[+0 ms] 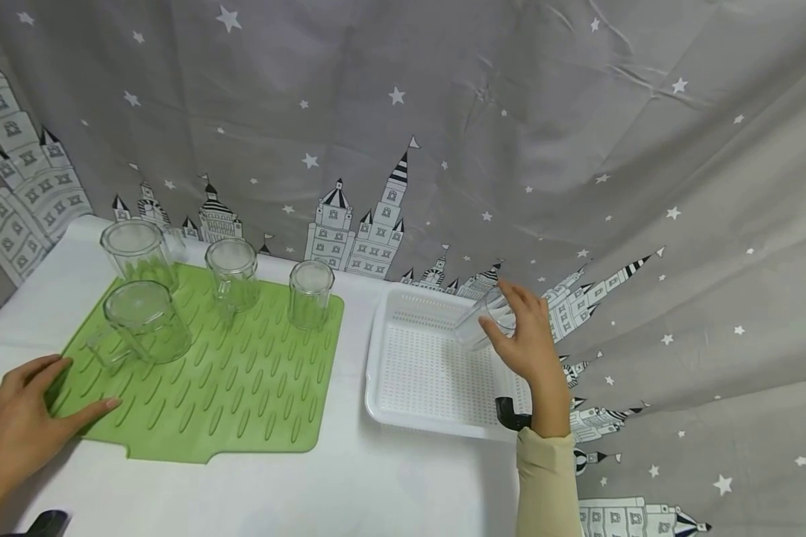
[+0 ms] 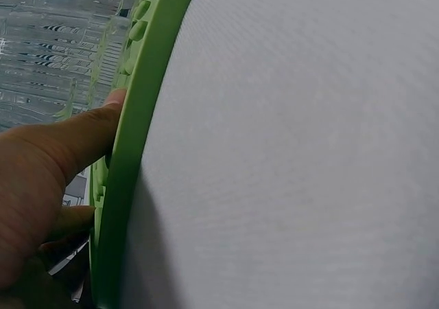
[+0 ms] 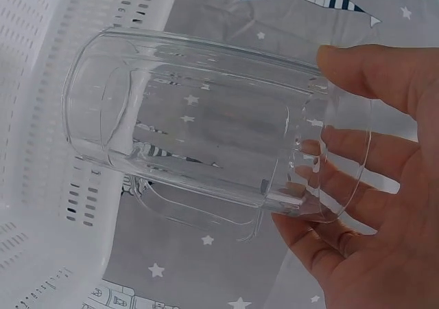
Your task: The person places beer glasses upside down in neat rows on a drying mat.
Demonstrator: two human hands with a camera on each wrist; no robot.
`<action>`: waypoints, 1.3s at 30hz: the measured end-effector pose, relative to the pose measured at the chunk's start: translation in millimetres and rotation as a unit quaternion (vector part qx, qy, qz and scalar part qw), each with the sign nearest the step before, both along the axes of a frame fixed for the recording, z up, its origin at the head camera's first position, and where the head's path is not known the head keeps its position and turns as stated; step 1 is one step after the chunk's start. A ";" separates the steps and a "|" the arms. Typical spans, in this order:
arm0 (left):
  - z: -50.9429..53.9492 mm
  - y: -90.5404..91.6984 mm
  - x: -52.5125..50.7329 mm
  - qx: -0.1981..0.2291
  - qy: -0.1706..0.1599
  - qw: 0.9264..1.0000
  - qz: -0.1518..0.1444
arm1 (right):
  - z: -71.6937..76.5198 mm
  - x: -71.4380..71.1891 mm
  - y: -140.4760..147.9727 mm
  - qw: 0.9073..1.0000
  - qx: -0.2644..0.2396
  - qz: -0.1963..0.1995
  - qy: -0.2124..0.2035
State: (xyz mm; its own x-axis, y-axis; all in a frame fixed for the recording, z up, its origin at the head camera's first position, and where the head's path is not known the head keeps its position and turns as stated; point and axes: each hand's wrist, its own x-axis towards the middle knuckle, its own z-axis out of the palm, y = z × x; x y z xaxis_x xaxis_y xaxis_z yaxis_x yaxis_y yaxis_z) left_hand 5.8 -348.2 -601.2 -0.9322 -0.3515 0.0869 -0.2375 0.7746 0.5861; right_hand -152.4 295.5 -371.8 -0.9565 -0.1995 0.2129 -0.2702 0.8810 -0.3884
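A clear glass mug (image 3: 212, 123) is tilted on its side in my right hand (image 1: 529, 335), with thumb and fingers gripping one end. Its handle (image 3: 199, 209) shows along the lower side in the right wrist view. Mug and hand are over the right part of a white plastic basket (image 1: 375, 373). My left hand (image 1: 30, 425) rests at the lower-left corner of a green drying mat (image 1: 242, 403), thumb and fingertips touching it. Several clear glasses stand on the mat: a large mug (image 1: 149, 324), another at the back (image 1: 137, 250), a smaller mug (image 1: 233, 276) and a tumbler-like glass (image 1: 311, 297).
A white cloth (image 1: 295, 492) covers the table. Behind it and along the right side hangs a grey curtain (image 1: 510, 149) printed with castles and stars. The basket has perforated walls and stands to the right of the mat, a strip of cloth between them.
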 end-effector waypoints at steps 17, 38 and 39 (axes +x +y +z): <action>-1.9 0.2 3.0 -0.006 -0.010 1.000 0.019 | -0.1 2.4 -26.9 0.999 -0.006 0.035 0.028; -2.1 3.9 -1.5 -0.002 -0.005 1.000 0.016 | -1.4 3.8 -95.1 0.987 -0.002 0.144 0.072; -1.6 4.2 -0.8 0.000 -0.010 1.000 0.016 | -1.8 3.9 -99.7 0.986 -0.001 0.151 0.070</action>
State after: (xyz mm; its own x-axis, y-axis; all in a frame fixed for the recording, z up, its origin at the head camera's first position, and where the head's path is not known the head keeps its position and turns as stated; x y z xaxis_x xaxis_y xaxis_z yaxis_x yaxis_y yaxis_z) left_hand 5.0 -344.0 -602.7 -0.9219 -0.3813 0.0688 -0.2734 0.7660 0.5818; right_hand -148.4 195.8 -373.7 -0.8152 -0.4695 0.3392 -0.5705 0.7520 -0.3303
